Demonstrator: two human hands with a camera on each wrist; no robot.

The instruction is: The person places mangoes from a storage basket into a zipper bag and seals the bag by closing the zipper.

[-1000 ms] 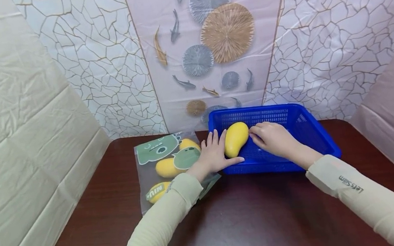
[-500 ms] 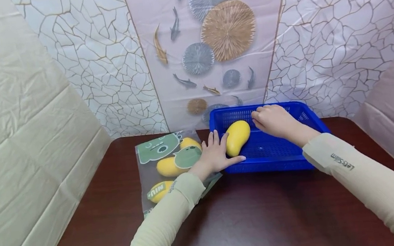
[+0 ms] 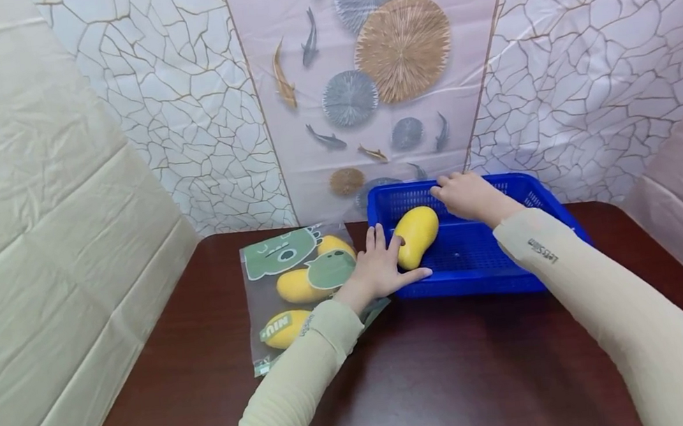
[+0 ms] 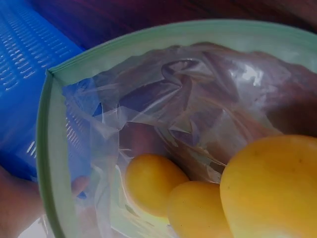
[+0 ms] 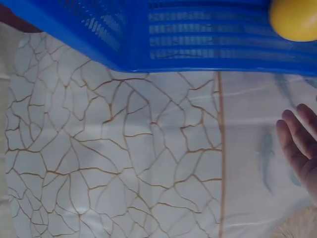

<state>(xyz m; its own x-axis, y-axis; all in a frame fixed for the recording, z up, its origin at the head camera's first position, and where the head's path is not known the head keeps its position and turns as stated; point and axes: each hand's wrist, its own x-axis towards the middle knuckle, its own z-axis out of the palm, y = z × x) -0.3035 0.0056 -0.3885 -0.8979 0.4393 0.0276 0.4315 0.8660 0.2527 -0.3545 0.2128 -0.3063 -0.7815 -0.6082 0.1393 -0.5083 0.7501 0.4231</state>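
My left hand [image 3: 379, 270] is spread at the left end of the blue basket [image 3: 482, 283], thumb along its front rim and fingers beside a yellow mango [image 3: 418, 236] in the basket. Under the left forearm lies a clear zip bag [image 3: 262, 294] with green animal prints, holding several mangoes. In the left wrist view the bag's green zip mouth [image 4: 43, 148] gapes around the mangoes [image 4: 277, 188]. My right hand [image 3: 469, 195] hovers over the basket's back part, fingers loosely bent. The right wrist view shows its fingers [image 5: 292, 144] holding nothing, apart from the basket.
A dark brown table [image 3: 448, 369] carries the bag and the basket. Behind stands a patterned cloth backdrop [image 3: 210, 115]. Pale cloth panels [image 3: 35, 241] flank the left and right sides.
My right hand has moved back and up from beside the mango to over the basket's back part. The left hand stays spread at the basket's left end; the mango stays in the basket.
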